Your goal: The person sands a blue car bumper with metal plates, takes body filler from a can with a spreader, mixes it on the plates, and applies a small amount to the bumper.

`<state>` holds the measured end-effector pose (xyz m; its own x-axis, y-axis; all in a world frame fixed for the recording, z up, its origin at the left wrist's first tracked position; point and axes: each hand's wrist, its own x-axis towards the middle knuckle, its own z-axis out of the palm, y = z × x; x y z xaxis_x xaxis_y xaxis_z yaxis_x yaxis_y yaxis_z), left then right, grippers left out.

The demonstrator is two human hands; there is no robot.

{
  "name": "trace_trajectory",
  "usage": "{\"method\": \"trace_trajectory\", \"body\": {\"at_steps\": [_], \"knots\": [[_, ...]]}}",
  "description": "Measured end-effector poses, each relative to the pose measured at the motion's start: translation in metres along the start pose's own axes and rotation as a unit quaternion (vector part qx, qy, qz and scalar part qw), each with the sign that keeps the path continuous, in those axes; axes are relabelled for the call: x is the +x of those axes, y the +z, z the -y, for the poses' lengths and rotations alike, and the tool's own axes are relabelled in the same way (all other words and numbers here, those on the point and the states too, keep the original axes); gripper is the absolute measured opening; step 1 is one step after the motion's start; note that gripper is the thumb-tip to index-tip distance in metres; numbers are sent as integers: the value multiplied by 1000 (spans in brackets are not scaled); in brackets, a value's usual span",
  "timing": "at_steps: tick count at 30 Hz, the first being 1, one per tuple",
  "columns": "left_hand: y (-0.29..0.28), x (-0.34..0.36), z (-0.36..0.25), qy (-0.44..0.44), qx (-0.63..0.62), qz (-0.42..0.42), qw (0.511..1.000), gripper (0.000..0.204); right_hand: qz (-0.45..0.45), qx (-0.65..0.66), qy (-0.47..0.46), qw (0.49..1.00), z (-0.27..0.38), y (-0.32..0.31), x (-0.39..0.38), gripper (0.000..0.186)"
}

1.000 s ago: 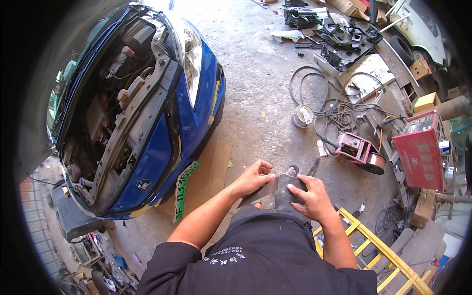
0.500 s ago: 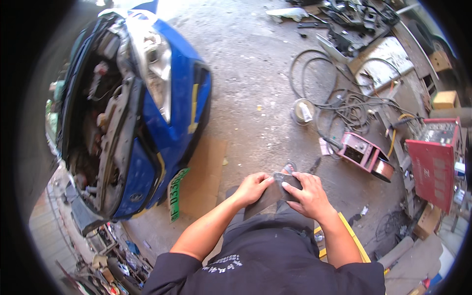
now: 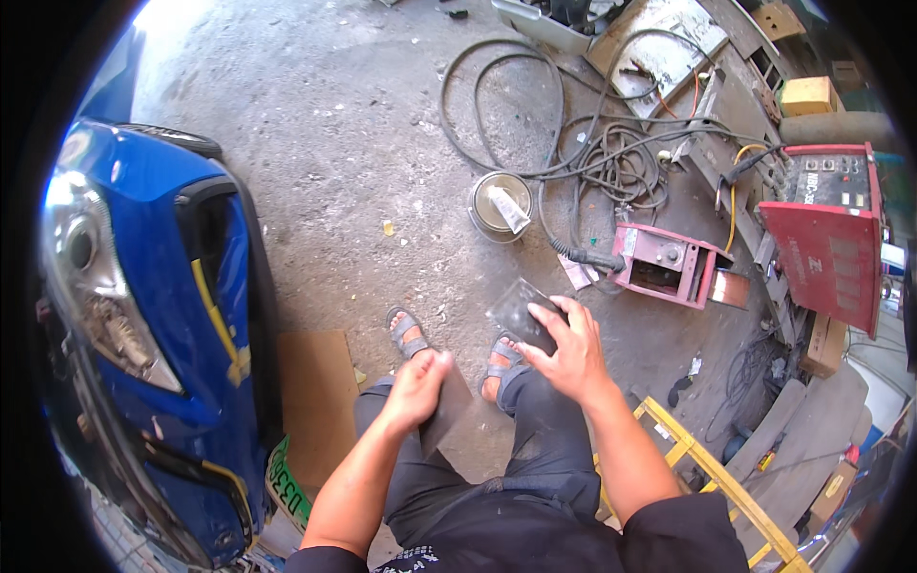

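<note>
My left hand [image 3: 414, 392] grips a thin, flat grey plate [image 3: 446, 415], angled down over my left thigh. My right hand [image 3: 571, 349] holds a second square, dark grey plate [image 3: 514, 307] with smudged marks, out in front of my right foot. The two plates are apart. Both look like metal spreaders or sheets; I cannot tell which. A round metal can [image 3: 486, 223] with a white tube [image 3: 511, 208] on its lid stands on the floor ahead of me.
A blue car's front [image 3: 162, 306] is at left, cardboard [image 3: 310, 401] beside it. Right are a pink wire feeder [image 3: 659, 255], red welding machine [image 3: 821, 258], coiled hoses [image 3: 621, 167] and yellow ladder [image 3: 683, 444]. A white panel [image 3: 669, 48] and boxes [image 3: 807, 95] lie beyond.
My hands have drawn apart, separating the two plates, the left lower, the right raised forward. The view has turned, so the car sits further left and my sandalled feet show more.
</note>
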<state>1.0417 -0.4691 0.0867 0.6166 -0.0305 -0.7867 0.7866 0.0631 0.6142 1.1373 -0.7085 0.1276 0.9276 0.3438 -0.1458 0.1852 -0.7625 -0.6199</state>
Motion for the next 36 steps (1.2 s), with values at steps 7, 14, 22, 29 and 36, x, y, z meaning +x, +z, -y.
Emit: {"method": "trace_trajectory", "body": {"at_steps": [7,14,22,29,36], "knots": [[-50,136,-7,109,-119,-54,985,21,221,720,136,643,-62,113,79,59],[-97,181,-7,174,-141,-38,974,29,291,808,120,498,-70,188,132,68],[-103,177,10,226,-130,-129,957,19,214,659,93,715,-47,212,144,36],[-123,166,8,281,-127,-97,946,20,131,616,-7,777,-17,222,158,27],[-113,178,24,307,4,-95,947,21,146,504,8,851,-1,232,152,41]]}}
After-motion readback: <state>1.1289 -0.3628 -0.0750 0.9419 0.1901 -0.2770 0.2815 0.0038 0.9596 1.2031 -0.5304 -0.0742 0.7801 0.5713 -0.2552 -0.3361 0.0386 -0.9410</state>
